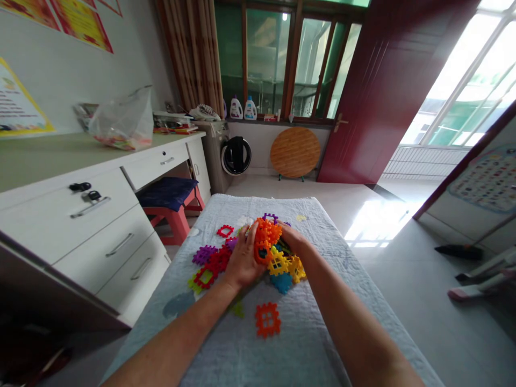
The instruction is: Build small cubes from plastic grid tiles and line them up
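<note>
Several orange interlocking plastic blocks, joined into a clump [269, 232], stand above a colourful pile in the middle of the cloth-covered table. Around the clump's left side my left hand [243, 262] is closed, its fingers on the orange pieces. My right hand [293, 237] reaches in at the clump's right side; its fingertips are largely hidden, so its grip is unclear. Yellow blocks [278, 262] and a blue block [281, 282] lie below the clump. Left of my left hand are red blocks [220, 259] and a purple block [204, 255].
A loose orange square block [268, 320] lies nearer to me on the quilted cloth [298, 344]. A red frame-shaped piece [225, 231] rests farther back. At left stand a white desk [92, 215] and a pink stool [175, 217]. A round wooden tabletop [295, 152] leans by the far wall.
</note>
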Action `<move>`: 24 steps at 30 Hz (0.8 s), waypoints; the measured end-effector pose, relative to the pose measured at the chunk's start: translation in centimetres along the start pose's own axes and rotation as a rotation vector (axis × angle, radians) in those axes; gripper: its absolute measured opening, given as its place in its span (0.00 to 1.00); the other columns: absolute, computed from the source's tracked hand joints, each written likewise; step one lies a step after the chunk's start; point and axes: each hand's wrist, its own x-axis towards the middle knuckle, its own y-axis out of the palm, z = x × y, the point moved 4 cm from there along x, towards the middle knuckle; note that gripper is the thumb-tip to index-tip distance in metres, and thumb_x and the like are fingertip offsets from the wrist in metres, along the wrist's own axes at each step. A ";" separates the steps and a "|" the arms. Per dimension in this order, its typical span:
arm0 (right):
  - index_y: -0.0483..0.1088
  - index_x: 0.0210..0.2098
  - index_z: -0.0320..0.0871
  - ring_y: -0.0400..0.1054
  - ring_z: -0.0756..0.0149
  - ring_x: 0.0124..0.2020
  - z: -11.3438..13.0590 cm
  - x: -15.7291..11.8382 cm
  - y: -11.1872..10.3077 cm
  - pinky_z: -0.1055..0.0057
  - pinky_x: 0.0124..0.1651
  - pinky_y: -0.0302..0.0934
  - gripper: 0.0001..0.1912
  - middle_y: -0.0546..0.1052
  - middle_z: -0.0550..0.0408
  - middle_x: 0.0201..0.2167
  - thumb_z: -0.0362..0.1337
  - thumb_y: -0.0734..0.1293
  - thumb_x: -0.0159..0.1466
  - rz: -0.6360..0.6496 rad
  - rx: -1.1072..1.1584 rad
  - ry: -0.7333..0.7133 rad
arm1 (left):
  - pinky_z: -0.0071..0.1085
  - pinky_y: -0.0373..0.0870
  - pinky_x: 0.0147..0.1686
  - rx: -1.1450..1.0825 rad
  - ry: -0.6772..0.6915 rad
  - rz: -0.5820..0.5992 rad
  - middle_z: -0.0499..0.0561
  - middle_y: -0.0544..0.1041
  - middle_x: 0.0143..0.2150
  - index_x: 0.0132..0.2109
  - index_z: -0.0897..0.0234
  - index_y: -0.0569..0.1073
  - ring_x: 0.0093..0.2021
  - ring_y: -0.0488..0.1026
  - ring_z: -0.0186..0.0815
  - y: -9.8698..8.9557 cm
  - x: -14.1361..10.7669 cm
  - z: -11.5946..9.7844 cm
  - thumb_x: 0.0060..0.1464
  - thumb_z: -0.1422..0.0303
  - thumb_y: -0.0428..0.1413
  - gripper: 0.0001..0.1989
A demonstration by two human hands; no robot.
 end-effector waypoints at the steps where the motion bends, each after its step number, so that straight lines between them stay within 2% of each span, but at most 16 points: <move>1: 0.70 0.35 0.45 0.69 0.67 0.29 0.1 -0.2 0.0 0.68 0.37 0.65 0.11 0.75 0.60 0.28 0.44 0.66 0.55 0.001 0.070 -0.006 | 0.51 0.55 0.62 -0.035 0.018 0.015 0.63 0.55 0.64 0.68 0.61 0.42 0.64 0.53 0.52 -0.1 0.6 0.1 0.43 0.66 0.62 0.51; 4: 0.69 0.38 0.46 0.70 0.67 0.29 0.2 -0.6 -0.2 0.68 0.36 0.66 0.13 0.76 0.60 0.30 0.44 0.66 0.55 -0.029 0.208 0.001 | 0.49 0.55 0.62 -0.123 -0.001 0.039 0.62 0.60 0.62 0.67 0.62 0.45 0.63 0.57 0.50 -0.7 1.9 0.5 0.42 0.63 0.64 0.50; 9: 0.68 0.43 0.47 0.70 0.65 0.34 0.1 -1.4 -0.5 0.69 0.38 0.65 0.16 0.76 0.59 0.34 0.42 0.64 0.54 -0.124 0.190 -0.099 | 0.42 0.61 0.59 -0.269 -0.113 0.045 0.62 0.63 0.62 0.66 0.64 0.48 0.60 0.64 0.46 -1.4 3.4 0.4 0.42 0.63 0.64 0.48; 14: 0.65 0.49 0.45 0.71 0.60 0.39 0.6 -2.0 -1.0 0.68 0.41 0.65 0.23 0.76 0.54 0.40 0.42 0.60 0.55 -0.257 0.027 -0.149 | 0.36 0.69 0.48 -0.267 -0.210 0.063 0.57 0.73 0.51 0.64 0.63 0.53 0.46 0.74 0.41 -1.9 4.7 -0.2 0.42 0.65 0.62 0.43; 18: 0.63 0.54 0.42 0.69 0.57 0.44 0.8 -2.5 -2.5 0.66 0.43 0.65 0.26 0.74 0.49 0.47 0.42 0.54 0.58 -0.360 -0.174 -0.116 | 0.33 0.71 0.43 -0.170 -0.255 0.062 0.51 0.76 0.40 0.63 0.62 0.57 0.37 0.75 0.36 -2.0 5.6 -0.7 0.43 0.68 0.60 0.39; 21: 0.64 0.53 0.42 0.67 0.58 0.47 0.7 -3.1 -4.1 0.65 0.47 0.63 0.26 0.73 0.50 0.48 0.40 0.52 0.58 -0.431 -0.260 -0.118 | 0.34 0.72 0.41 -0.210 -0.275 0.123 0.54 0.73 0.46 0.63 0.63 0.54 0.38 0.74 0.36 -1.2 5.7 -0.7 0.42 0.68 0.61 0.42; 24: 0.67 0.48 0.43 0.66 0.58 0.49 0.5 -3.9 -5.5 0.63 0.52 0.60 0.23 0.73 0.49 0.46 0.41 0.52 0.59 -0.491 -0.387 -0.111 | 0.39 0.70 0.47 -0.223 -0.236 0.171 0.61 0.65 0.56 0.64 0.64 0.52 0.48 0.71 0.43 -0.4 5.2 -0.2 0.38 0.65 0.64 0.47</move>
